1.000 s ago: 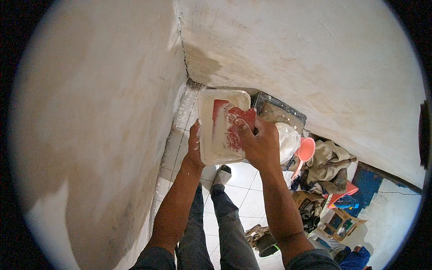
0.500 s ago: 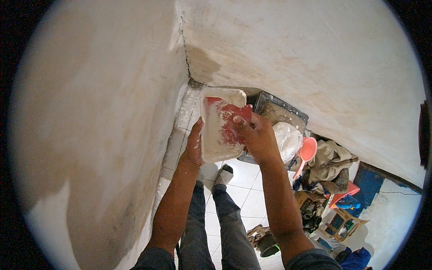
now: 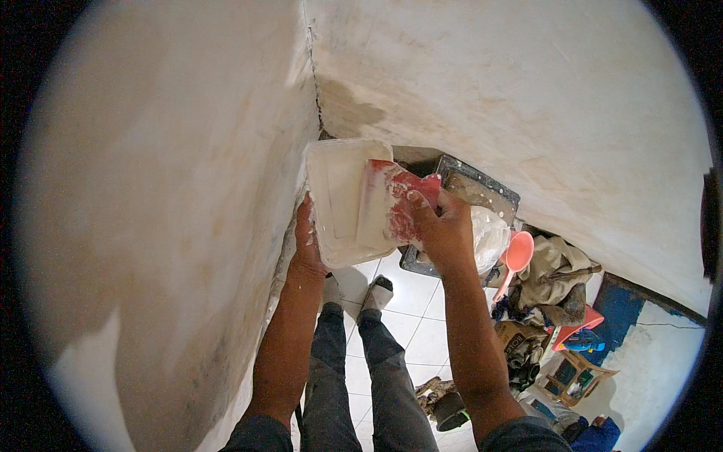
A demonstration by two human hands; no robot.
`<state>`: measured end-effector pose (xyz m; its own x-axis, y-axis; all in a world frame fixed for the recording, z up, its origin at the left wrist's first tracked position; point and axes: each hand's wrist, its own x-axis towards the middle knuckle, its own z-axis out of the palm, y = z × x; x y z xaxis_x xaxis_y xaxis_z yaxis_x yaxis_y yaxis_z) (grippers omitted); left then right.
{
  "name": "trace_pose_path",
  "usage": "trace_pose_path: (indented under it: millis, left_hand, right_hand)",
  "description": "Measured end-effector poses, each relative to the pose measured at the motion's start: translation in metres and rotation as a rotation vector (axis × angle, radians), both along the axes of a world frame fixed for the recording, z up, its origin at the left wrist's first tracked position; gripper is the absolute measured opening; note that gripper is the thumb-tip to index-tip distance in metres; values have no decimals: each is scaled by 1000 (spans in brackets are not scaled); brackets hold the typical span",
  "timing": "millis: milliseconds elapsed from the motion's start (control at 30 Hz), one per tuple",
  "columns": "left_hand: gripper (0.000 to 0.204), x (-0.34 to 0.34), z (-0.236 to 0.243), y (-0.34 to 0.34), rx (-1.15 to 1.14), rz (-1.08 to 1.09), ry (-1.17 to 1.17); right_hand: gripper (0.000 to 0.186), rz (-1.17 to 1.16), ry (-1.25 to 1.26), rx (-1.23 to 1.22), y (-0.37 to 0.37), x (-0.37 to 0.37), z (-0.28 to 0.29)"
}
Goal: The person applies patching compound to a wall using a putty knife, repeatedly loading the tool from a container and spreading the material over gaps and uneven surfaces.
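My left hand (image 3: pixel 307 239) grips a whitish rectangular plastic tub (image 3: pixel 331 188) by its left side, its fingers mostly hidden beneath. Pale filler paste coats the inside of the tub. In my right hand (image 3: pixel 444 230) is a red putty scraper (image 3: pixel 410 197), a flat plate smeared with white paste. My thumb presses on its face. The scraper's left edge lies over the right part of the tub, and a band of paste runs along that edge. Whether the edge touches the tub's bottom I cannot tell.
Two plastered walls meet at a cracked corner (image 3: pixel 313 75) ahead. Right of the tub stand a dark, paint-spotted box (image 3: pixel 482 188), a white plastic bag (image 3: pixel 489 237) and a pink dipper (image 3: pixel 518 251). Cloths (image 3: pixel 557 267) and a wooden stool (image 3: pixel 576 377) lie farther right. Below is a white tiled floor (image 3: pixel 410 313).
The tub has moved left with my left hand. My right hand and the scraper have shifted right, baring more of the tub's inside; paste now shows along the scraper's left edge.
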<state>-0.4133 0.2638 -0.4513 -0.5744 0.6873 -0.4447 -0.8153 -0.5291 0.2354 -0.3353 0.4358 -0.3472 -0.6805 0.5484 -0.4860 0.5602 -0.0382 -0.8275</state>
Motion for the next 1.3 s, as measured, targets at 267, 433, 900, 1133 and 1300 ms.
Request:
trace_pose_path:
  millis: [267, 433, 900, 1133, 1300]
  left_hand:
    - [70, 11, -5, 15, 26, -130, 26]
    - [71, 12, -7, 12, 88, -118, -44]
    - [78, -3, -3, -30, -86, 134, 89]
    - [74, 12, -12, -53, -120, 219, 32]
    - [72, 24, -5, -59, -179, 211, 2]
  right_hand:
    - [26, 140, -71, 275, -20, -13, -10]
    - [27, 82, 84, 10, -10, -7, -23]
    - [28, -284, 464, -789, 6, -5, -47]
    - [27, -399, 448, -871, 7, -41, -102]
    - [27, -489, 544, -937, -9, -78, -105]
